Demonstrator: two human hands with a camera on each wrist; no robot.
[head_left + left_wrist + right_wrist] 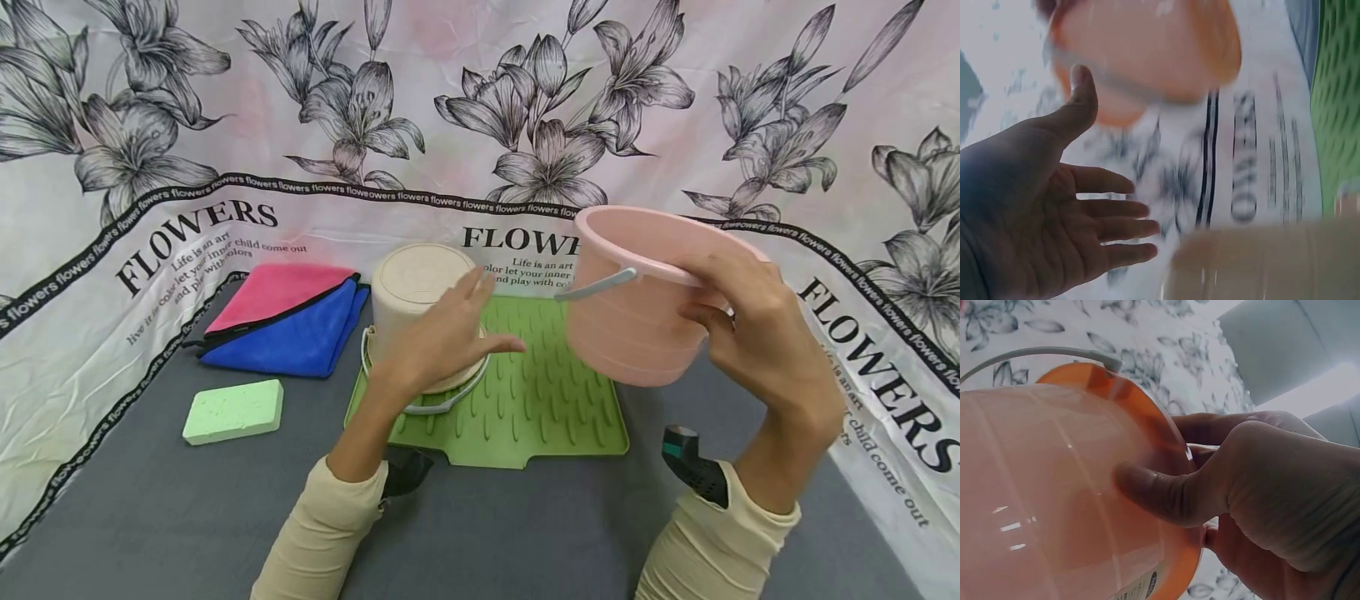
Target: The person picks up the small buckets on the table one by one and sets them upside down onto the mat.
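Observation:
A pink bucket (pixel 630 325) is held up over the right side of a green drying mat (pixel 540 375), its mouth tilted upward. My right hand (pixel 765 333) grips its rim, the thumb on the outer wall in the right wrist view and the fingers over the edge. The bucket's grey handle (pixel 597 285) sticks out to the left. A beige bucket (pixel 420 279) stands upside down on the mat, its handle lying round the base. In front of it is my left hand (pixel 438 342), empty, with fingers straight and thumb apart; it overlaps the bucket in the head view.
Left of the mat lie a folded pink and blue cloth (pixel 288 325) and a light green sponge (pixel 233 412) on the grey tabletop (pixel 187 517). Behind them hangs a white flower-print sheet (pixel 420 100), which also runs along both sides.

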